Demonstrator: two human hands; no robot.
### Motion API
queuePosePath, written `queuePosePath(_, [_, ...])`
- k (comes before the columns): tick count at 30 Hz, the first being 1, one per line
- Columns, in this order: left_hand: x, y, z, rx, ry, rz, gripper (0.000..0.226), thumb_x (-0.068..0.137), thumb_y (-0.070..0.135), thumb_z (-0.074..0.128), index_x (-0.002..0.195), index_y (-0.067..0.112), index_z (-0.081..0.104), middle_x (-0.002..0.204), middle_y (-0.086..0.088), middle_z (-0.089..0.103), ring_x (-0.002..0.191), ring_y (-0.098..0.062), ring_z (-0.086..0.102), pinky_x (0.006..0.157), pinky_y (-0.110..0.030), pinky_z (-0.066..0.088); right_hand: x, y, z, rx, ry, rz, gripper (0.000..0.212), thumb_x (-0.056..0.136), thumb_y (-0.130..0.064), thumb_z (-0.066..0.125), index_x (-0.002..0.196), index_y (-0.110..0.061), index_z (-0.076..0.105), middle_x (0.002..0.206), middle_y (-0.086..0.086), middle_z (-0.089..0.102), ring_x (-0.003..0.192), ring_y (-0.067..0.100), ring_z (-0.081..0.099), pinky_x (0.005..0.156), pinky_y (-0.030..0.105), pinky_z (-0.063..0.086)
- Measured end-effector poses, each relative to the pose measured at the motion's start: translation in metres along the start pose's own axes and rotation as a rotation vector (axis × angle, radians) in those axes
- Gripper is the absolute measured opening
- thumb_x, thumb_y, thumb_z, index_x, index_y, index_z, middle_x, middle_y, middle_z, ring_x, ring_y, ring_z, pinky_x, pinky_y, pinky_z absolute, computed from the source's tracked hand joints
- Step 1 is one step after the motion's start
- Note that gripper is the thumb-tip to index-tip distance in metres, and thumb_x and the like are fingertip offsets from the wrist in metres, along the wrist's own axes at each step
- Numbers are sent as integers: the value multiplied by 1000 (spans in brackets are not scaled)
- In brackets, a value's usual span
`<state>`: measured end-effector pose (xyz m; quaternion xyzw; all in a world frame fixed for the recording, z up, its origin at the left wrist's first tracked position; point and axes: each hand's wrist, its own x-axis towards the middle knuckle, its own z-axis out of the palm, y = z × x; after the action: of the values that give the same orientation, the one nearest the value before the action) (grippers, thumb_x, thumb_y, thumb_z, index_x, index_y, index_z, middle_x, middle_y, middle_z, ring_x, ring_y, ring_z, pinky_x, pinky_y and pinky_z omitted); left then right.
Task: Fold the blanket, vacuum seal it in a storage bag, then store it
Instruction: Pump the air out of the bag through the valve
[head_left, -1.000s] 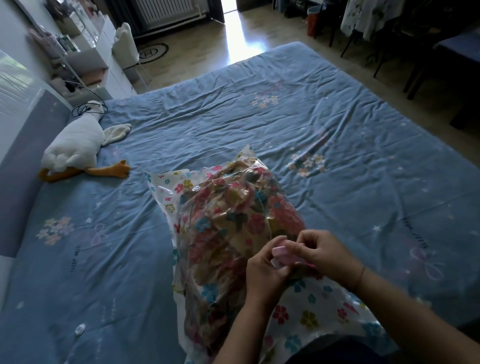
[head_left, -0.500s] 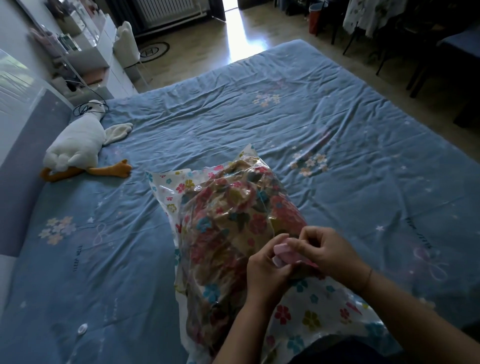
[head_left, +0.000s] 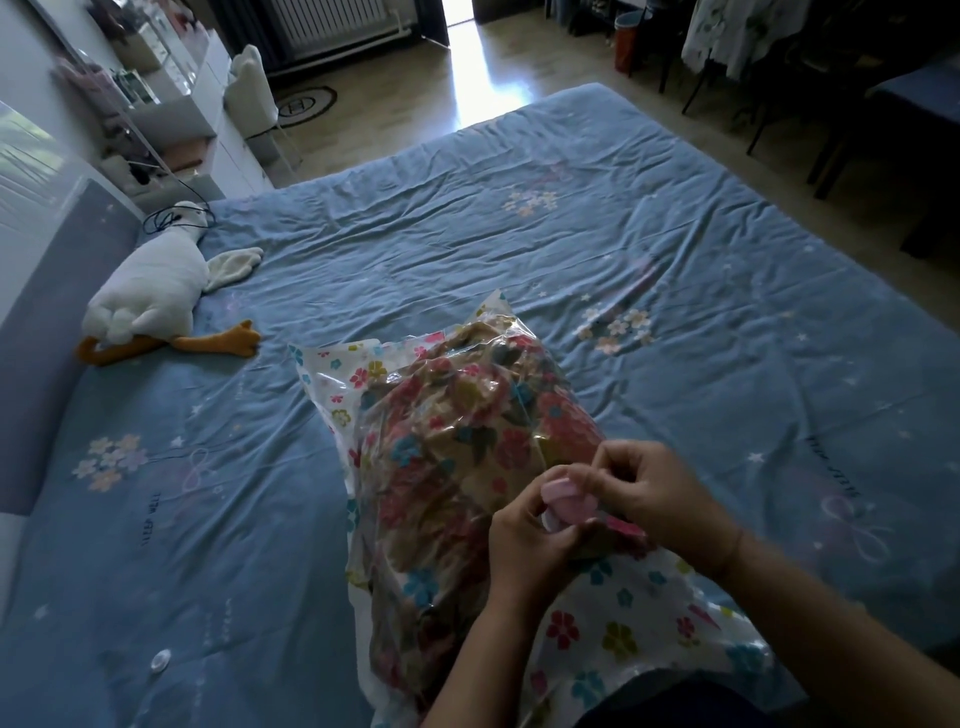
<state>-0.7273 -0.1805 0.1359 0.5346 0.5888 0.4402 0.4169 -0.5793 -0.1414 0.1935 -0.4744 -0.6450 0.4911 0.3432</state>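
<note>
Both forearms reach in from the lower edge and meet over the near half of the storage bag (head_left: 613, 618). The left hand (head_left: 524, 545) comes up from below with its back toward the camera, fingers curled round the near side of a small pink cap (head_left: 563, 501) on the bag's top face. The right hand (head_left: 654, 493) comes in from the right with the wrist bent, fingers curled inward and their tips pinching the far side of the same cap; the 2 hands touch it from opposite sides, and whether the cap is loose or seated on the bag cannot be told. The bag is clear plastic printed with small flowers, and the folded floral blanket (head_left: 467, 447) fills its far half as a rounded bulge, while the near part lies flatter toward the person. It rests on a bed (head_left: 571, 244) covered by a wrinkled blue sheet with pale flower and star prints. A white plush goose (head_left: 150, 291) with orange feet lies at the left near the grey headboard (head_left: 47, 322), well apart from the bag, and a small round white disc (head_left: 160, 661) sits on the sheet at the lower left. Beyond the bed are a wooden floor (head_left: 415, 83) with a strip of bright light, white shelving (head_left: 176, 109) at the left, a radiator (head_left: 332, 26) on the far wall and dark chairs (head_left: 810, 104) at the right.
</note>
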Motion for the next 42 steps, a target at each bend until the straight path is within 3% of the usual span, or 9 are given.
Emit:
queuePosePath(5, [3,-1,-3,-9,-16,-24,36,67,28,87,101,25,72,91,14,74,84,-2,68,74,-17,53,-1,-60,-16,353,9,-206,37,81,-26,68,59,-4,48,53,3,42,49,14,38,47,20,35])
queuePosePath(8, [-7,0,-2,15,16,-32,39,68,24,87,105,22,73,96,14,74,89,-1,68,77,-18,53,-6,-35,-4,230,12,-102,48,77,-48,68,60,-8,49,55,12,49,49,26,41,49,35,39])
queuePosePath(12, [-13,-3,1,35,26,-31,50,67,15,86,103,44,67,100,22,72,94,2,68,83,-23,56,-15,14,9,-74,-3,83,65,58,-83,57,56,-18,52,52,-3,49,49,8,43,52,33,36])
queuePosePath(20, [-5,0,-4,8,3,-48,41,68,31,87,105,22,72,94,14,74,88,-1,68,76,-18,53,-6,-60,-14,298,18,-211,37,82,-26,66,59,-3,47,52,0,40,48,11,37,46,19,34])
queuePosePath(25, [-5,1,0,-16,16,-37,43,70,11,86,104,33,71,97,22,73,94,2,68,79,-13,51,-4,4,4,-74,11,44,59,70,-67,64,60,-10,52,54,0,49,50,9,44,51,32,37])
queuePosePath(30, [-2,0,-4,9,-2,-27,37,70,26,87,104,26,73,97,14,74,91,3,67,77,-15,52,-3,-23,1,81,37,-62,59,76,-53,68,61,2,51,54,12,49,50,14,44,50,29,38])
queuePosePath(34, [0,2,-4,18,-6,-41,45,67,34,87,108,25,71,97,14,74,90,1,67,79,-20,54,-4,-56,-10,309,36,-196,45,82,-28,66,60,4,44,52,-1,40,48,8,37,47,18,35])
queuePosePath(39, [-4,0,-2,34,-18,1,41,70,26,85,108,33,71,100,15,73,95,-3,69,83,-28,57,-6,-2,9,-29,17,74,59,73,-67,63,60,-11,51,54,4,48,50,11,44,52,43,41])
queuePosePath(42, [-6,-1,-5,13,-6,-16,39,70,26,85,106,32,71,100,14,73,95,-4,69,83,-28,57,-9,-1,11,-42,33,48,60,73,-65,64,60,-8,52,52,-2,47,48,7,43,51,34,39])
